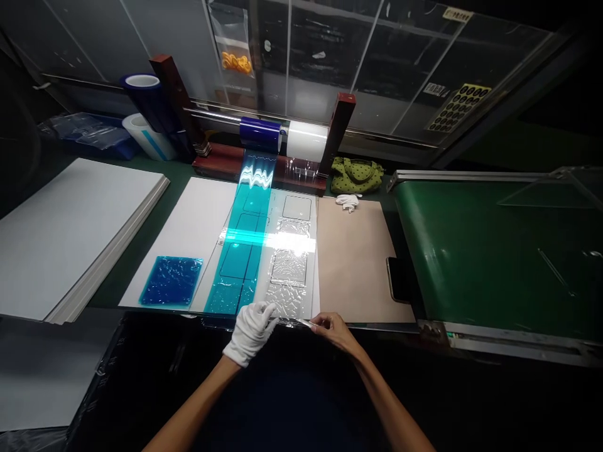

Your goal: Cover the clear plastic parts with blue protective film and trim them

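Observation:
My left hand (249,329), in a white glove, pinches the near end of a clear film strip (288,267) at the table's front edge. My bare right hand (330,326) pinches the same end a little to the right, with a thin blade-like piece I cannot make out between its fingers. The clear strip runs away from me to a white roll (307,139) on a red-posted holder. Beside it on the left lies a blue film strip (245,245) coming off a blue roll (260,133). Both strips lie on a white sheet (193,232).
A cut blue film piece (170,280) lies left on the white sheet. A stack of white boards (70,232) is far left, brown paper (351,260) and a phone (400,279) to the right, then a green conveyor (490,251). A green bag (355,176) and spare rolls (144,113) sit behind.

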Available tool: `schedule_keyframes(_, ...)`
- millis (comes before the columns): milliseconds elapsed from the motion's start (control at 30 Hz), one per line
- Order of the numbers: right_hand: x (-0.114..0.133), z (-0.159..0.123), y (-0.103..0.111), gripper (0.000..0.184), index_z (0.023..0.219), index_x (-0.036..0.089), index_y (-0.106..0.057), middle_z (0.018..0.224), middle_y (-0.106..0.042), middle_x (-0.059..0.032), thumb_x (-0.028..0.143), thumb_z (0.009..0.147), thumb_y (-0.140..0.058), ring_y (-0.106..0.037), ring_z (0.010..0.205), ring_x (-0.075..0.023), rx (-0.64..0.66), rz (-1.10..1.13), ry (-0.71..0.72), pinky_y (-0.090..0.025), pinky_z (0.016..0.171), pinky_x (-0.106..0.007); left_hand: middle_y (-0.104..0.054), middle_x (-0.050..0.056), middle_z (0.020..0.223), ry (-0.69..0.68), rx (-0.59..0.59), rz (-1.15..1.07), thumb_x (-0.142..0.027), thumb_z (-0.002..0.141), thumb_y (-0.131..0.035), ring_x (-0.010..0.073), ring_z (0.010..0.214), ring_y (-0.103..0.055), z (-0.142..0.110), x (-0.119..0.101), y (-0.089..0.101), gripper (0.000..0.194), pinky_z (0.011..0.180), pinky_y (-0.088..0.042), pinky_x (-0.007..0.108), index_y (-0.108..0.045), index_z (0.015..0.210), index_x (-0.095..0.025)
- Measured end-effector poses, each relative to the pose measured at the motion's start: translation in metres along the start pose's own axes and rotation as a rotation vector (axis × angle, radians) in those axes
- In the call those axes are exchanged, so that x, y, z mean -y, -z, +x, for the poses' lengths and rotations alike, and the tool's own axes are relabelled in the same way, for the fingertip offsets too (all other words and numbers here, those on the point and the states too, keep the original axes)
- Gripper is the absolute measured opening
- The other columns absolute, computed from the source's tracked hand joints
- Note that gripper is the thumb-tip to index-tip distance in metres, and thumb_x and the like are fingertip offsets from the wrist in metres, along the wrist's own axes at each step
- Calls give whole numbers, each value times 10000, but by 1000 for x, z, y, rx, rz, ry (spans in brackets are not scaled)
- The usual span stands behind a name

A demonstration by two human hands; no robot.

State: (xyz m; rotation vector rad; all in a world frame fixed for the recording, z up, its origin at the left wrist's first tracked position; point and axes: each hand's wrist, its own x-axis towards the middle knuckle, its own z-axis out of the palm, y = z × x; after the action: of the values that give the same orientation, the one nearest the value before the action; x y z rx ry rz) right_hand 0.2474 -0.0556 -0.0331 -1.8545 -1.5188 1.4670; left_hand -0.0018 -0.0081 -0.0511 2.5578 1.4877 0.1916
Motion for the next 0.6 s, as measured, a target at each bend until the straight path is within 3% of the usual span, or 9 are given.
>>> schedule_keyframes(167,3,-4,6,300,828,133,-711,685,-658,-23,393,745,-586,-546,617,-140,-13,139,-9,-376,573,-236,-677,81,835,2,9,-45,-256,917,-359,179,736,-596,8,7,21,349,677,-462,328,-706,938,-283)
schedule_keyframes(300,7,-11,17,311,827,142,-710,702,-651,-29,413,736,-588,-544,640,-151,-91,164,-21,-379,581,-243,-667,72,863,1,-30,-90,-311,912,-412,175,793,-590,20,20,59,301,771,-449,350,-711,938,-312)
schedule_keyframes(500,14,-7,27,320,835,159,-710,748,-661,-45,438,732,-589,-565,691,-178,-139,167,-31,-412,602,-260,-599,43,936,20,-67,-224,-520,797,-557,167,848,-509,83,88,133,300,782,-401,313,-732,811,-277)
schedule_keyframes(600,18,0,24,327,842,161,-711,769,-672,-53,445,734,-590,-578,711,-190,-135,161,-22,-430,637,-274,-607,37,867,27,68,-205,-515,776,-583,192,874,-476,117,124,147,304,831,-360,351,-736,829,-257)
